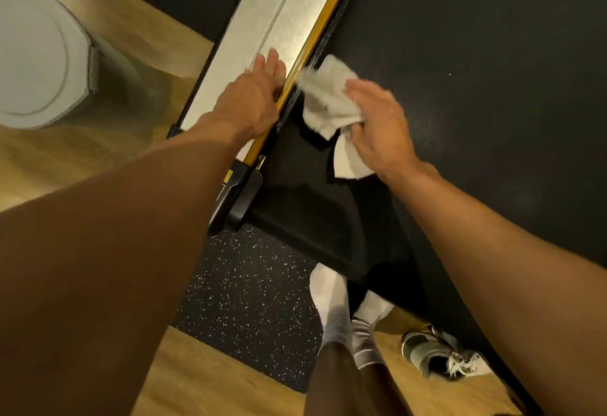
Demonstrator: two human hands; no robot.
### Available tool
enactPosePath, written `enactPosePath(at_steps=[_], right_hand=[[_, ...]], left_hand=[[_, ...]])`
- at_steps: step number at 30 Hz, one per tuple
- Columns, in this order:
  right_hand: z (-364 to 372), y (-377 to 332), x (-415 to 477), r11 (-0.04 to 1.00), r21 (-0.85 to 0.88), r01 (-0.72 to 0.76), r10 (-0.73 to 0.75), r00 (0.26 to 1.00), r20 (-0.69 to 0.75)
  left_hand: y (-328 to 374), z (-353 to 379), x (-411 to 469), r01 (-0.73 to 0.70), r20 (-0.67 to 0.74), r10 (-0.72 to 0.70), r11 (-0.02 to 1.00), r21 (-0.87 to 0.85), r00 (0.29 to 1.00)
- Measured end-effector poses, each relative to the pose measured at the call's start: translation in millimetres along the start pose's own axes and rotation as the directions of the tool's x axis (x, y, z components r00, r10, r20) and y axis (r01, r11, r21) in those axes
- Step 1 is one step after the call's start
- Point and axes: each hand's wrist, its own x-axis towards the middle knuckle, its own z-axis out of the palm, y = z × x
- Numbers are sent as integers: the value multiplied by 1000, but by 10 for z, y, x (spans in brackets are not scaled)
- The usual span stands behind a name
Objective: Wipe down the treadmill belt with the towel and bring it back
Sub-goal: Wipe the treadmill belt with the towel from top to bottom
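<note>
Left hand point(259, 100) lies flat on the side rail point(262, 38); right hand point(377, 126) grips the towel point(328, 97) on the belt point(476, 70) just beside it. Trailing corners might catch the rail edge.

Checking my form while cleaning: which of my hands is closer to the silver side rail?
Left. The left hand rests flat on the silver side rail; the right hand is off it, over the black belt, gripping the towel.
</note>
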Motion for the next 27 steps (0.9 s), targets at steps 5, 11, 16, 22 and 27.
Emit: enactPosePath(at_steps=[5, 11, 16, 22, 27], right_hand=[[203, -159, -391, 991, -98, 93, -63, 960, 273], [-139, -245, -370, 903, 340, -262, 96, 896, 434], [-441, 36, -68, 956, -17, -291, 284, 944, -169], [85, -17, -199, 922, -325, -210, 252, 963, 94], [308, -128, -489, 946, -319, 50, -33, 998, 57]], left_hand=[[23, 17, 1, 7, -14, -7, 1000, 17, 1000], [14, 22, 21, 30, -7, -30, 999, 22, 1000], [40, 49, 20, 41, -29, -40, 998, 37, 999], [134, 22, -54, 28, -11, -27, 996, 84, 1000], [30, 240, -422, 84, -129, -87, 996, -27, 988]])
